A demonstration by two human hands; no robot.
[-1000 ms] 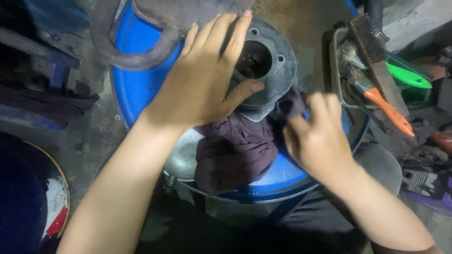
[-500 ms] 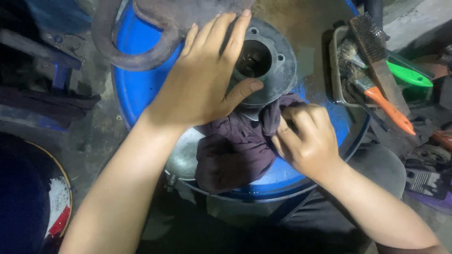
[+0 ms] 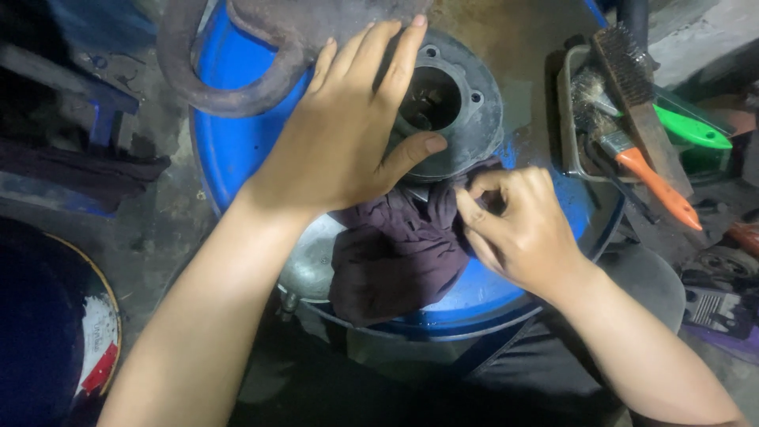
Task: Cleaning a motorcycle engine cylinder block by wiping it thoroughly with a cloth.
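Two bare hands work over a blue drum [image 3: 237, 150] whose smooth lid serves as a bench. On it sits a round metal part [image 3: 458, 103], dull grey and grimy, with a dark central bore and small bolt holes around its flange. The left hand [image 3: 348, 134] lies flat across the part's left side, fingers stretched out together toward the far edge, thumb spread along the near rim. Just near of the part lies a cloth [image 3: 395, 253], dark maroon, soft and crumpled, draped over the drum's near edge. The right hand [image 3: 514, 229] is curled, its fingertips pinching a fold of the cloth right beside the part's near-right rim. At far left a thick rusty ring [image 3: 229, 87] rests on the lid. To the right, a tray [image 3: 565, 119] holds a wire brush [image 3: 640, 103] and an orange-handled brush [image 3: 644, 178] with worn bristles.
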